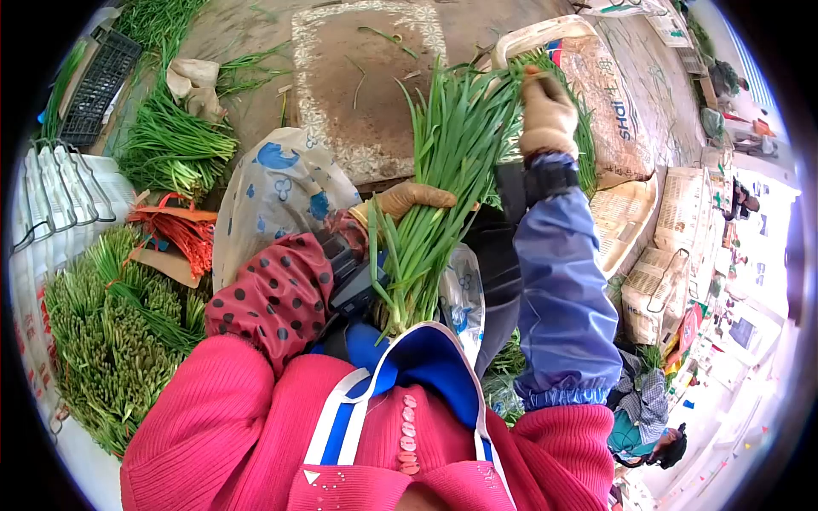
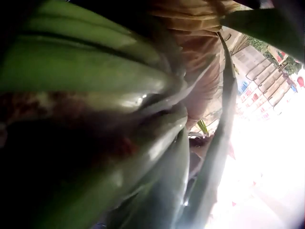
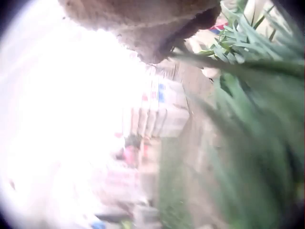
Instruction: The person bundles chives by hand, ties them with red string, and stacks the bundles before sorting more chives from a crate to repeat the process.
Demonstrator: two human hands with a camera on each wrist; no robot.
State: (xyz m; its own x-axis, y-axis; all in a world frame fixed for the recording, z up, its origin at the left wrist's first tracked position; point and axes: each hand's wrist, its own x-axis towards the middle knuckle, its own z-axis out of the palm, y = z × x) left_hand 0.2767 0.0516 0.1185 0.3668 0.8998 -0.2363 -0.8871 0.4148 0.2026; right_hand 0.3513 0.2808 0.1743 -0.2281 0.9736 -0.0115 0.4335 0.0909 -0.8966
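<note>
A bunch of long green chives (image 1: 439,183) is held up in front of the person's chest, cut ends down. The gloved left hand (image 1: 407,199) grips the bunch around its lower stalks. The gloved right hand (image 1: 545,111) is raised at the leafy tips and pinches or combs through them. In the left wrist view the stalks (image 2: 95,86) fill the picture close up, with the tan glove (image 2: 200,43) behind. The right wrist view is blurred; the glove (image 3: 143,24) shows at the top and green leaves (image 3: 257,119) at the right.
Trimmed chive bundles (image 1: 111,332) lie stacked at the left. Red ties (image 1: 175,234) and loose chives (image 1: 175,140) sit beyond them, beside a black crate (image 1: 98,85). A patterned mat (image 1: 366,85), a printed sack (image 1: 613,111) and woven baskets (image 1: 656,281) lie ahead and right.
</note>
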